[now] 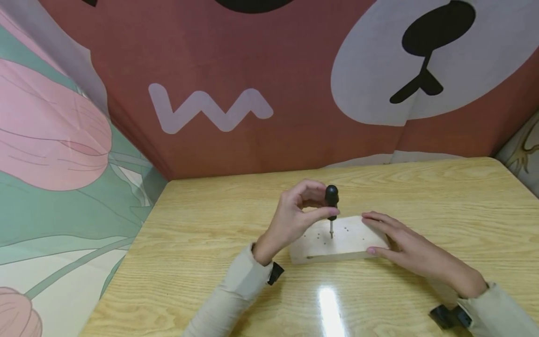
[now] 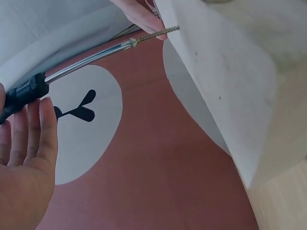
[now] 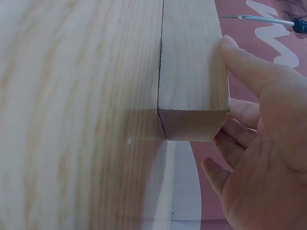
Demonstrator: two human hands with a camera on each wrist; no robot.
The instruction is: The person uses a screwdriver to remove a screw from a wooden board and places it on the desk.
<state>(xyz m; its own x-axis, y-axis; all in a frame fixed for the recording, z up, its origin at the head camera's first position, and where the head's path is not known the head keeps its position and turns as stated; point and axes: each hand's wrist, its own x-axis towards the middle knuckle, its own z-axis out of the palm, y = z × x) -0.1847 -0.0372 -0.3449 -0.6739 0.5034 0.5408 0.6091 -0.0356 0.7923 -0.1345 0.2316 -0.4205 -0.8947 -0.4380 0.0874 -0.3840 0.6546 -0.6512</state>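
Note:
My left hand point(image 1: 294, 210) holds a screwdriver point(image 1: 331, 196) upright by its black handle, thumb and fingers around it. In the left wrist view the metal shaft point(image 2: 91, 60) meets the head of a brass-coloured screw point(image 2: 156, 35), whose tip stands in the top of a pale wooden block point(image 2: 230, 81). Most of the screw's thread shows above the wood. Several small holes dot the block's top face. At the block's right end lies my right hand point(image 1: 404, 241), thumb on the near edge and fingers on the far edge, gripping it against the table.
The block lies flat on a wood-grain table point(image 1: 202, 262). Behind the table hangs a red-brown cloth point(image 1: 236, 150) with a cartoon face, and a floral cloth point(image 1: 54, 210) hangs on the left. Dark wrist cameras point(image 1: 275, 274) sit at both sleeves.

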